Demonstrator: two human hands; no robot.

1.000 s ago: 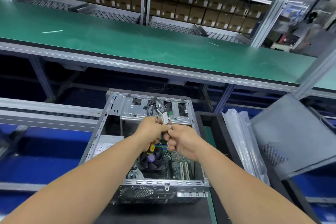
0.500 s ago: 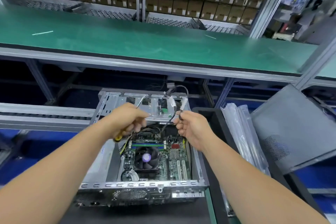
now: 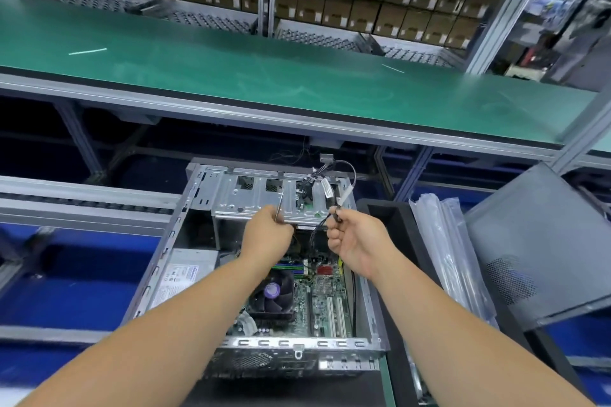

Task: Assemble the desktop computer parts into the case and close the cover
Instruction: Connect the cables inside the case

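- Left hand [image 3: 267, 235]: curled round a screwdriver [image 3: 279, 208]; best kept clear of the motherboard [image 3: 314, 294].
- Open case [image 3: 205, 208]: on the worktop, centre.
- Right hand [image 3: 355, 241]: pinching a black cable [image 3: 332, 208]; best routed slack, unkinked.
- Side cover [image 3: 542, 241]: far right, leaning, not yet fitted.

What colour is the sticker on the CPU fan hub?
Purple, on the CPU fan, head view.
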